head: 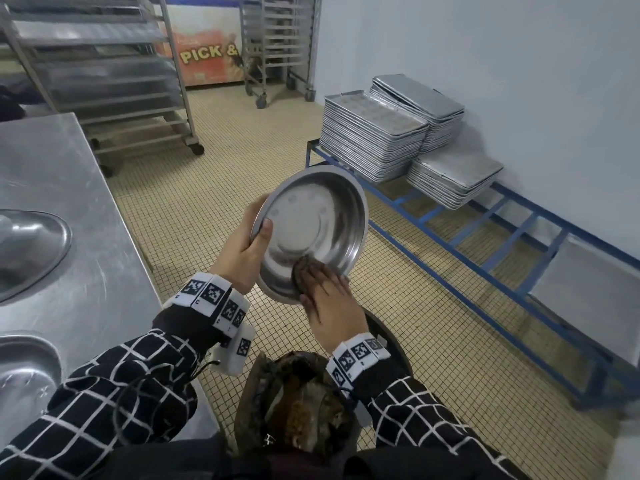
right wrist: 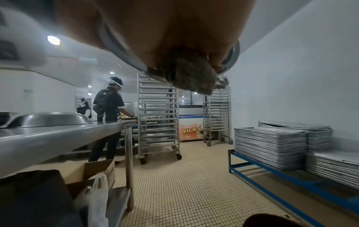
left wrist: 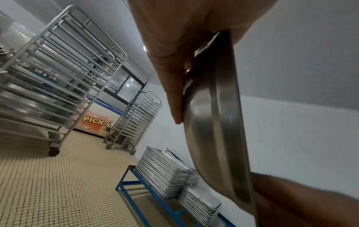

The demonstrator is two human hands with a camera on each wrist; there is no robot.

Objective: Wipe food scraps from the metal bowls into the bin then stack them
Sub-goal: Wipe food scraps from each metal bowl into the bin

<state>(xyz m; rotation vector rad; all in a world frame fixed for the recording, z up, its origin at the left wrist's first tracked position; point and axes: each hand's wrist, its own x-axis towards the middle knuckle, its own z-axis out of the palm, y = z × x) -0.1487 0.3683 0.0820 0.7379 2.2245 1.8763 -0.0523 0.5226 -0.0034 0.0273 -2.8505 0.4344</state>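
I hold a round metal bowl [head: 318, 216] tilted toward me, above a dark bin [head: 391, 337] that holds brown food scraps. My left hand [head: 258, 233] grips the bowl's left rim, thumb inside and fingers behind it. The left wrist view shows the bowl [left wrist: 213, 122] edge-on, with my left hand [left wrist: 174, 76] against its back. My right hand [head: 322, 282] holds a brown wiping wad [head: 301, 271] against the bowl's lower inside wall, by the near rim. In the right wrist view the wad [right wrist: 190, 76] bulges out under my right hand [right wrist: 165, 30].
A steel table [head: 69, 188] on my left carries two more metal bowls [head: 27, 251] [head: 24, 368]. Stacks of baking trays [head: 374, 140] sit on a low blue rack [head: 485, 258] along the right wall. Wheeled tray trolleys [head: 104, 81] stand behind. Another person [right wrist: 108, 110] works at the table's far end.
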